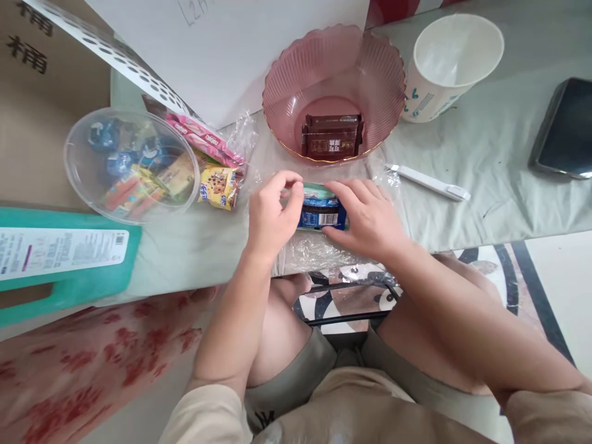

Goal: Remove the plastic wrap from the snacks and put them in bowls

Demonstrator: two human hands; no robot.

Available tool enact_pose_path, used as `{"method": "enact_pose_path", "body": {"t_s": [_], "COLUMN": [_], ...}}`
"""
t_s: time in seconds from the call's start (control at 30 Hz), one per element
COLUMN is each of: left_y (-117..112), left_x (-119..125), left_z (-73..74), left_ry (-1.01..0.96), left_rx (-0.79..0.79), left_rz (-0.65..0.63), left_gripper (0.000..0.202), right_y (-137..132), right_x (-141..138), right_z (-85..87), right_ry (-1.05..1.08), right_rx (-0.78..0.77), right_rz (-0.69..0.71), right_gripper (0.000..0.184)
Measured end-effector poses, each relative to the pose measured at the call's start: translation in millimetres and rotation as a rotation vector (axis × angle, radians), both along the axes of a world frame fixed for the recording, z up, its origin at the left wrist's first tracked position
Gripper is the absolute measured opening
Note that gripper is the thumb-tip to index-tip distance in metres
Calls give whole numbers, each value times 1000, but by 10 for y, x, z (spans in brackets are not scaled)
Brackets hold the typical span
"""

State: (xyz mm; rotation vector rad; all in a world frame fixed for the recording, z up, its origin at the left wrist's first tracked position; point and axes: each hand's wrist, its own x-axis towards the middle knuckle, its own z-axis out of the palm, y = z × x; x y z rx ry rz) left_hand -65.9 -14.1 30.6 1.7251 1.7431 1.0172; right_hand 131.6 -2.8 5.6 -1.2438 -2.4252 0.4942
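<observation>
Between my hands, near the table's front edge, is a blue snack packet [319, 216] with a barcode facing up. A pale green wrapper [319, 189] shows along its far side; whether it is a separate packet I cannot tell. My left hand [276, 213] pinches thumb and forefinger together at the packet's left end. Around the right end close the thumb and fingers of my right hand [367, 213]. Crumpled clear plastic film [319, 250] lies beneath. Just beyond, a pink ribbed bowl [284, 80] with a gold rim holds brown wrapped bars [332, 137].
Left stands a clear round tub [74, 179] with colourful snacks; pink packets [208, 139] and a yellow cookie packet [219, 186] lie beside it. A green container [92, 271] sits front left. Rightward are a white utility knife [430, 182], paper cup [435, 98] and dark phone-like object [567, 132].
</observation>
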Motion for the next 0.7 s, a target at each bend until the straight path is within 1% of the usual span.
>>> {"method": "enact_pose_path", "body": {"t_s": [0.1,0.17,0.27,0.33,0.43,0.53,0.6,0.67,0.7], "left_y": [143,200,215,203,189,192,199,203,203], "left_x": [-111,-187,-231,-221,-186,-152,-133,-118,-113], "left_z": [-246,-351,-398,-384,-356,-358,-371,-381,-383], "left_ry": [-162,-225,-230,-203,-173,-123,-85,-59,-50], "left_rx": [-100,-148,-153,-158,-175,-131,-86,-59,-48], "left_rz": [48,69,77,73,57,23,-5,-28,-36], "left_gripper": [32,40,45,46,47,46,45,44,44], "right_y": [-30,-42,-66,-89,-86,63,273,550,701], "right_x": [-3,5,56,123,254,339,319,226,159], "right_z": [-38,-72,-84,-28,177,478,680,848,913], "right_ry": [23,67,152,233,334,343,337,295,276], "right_rx": [47,57,24,38,119,134,120,99,72], "right_rz": [13,45,73,52,-33,-192,-291,-339,-342], "right_gripper": [64,58,46,41,39,46,52,53,54]}}
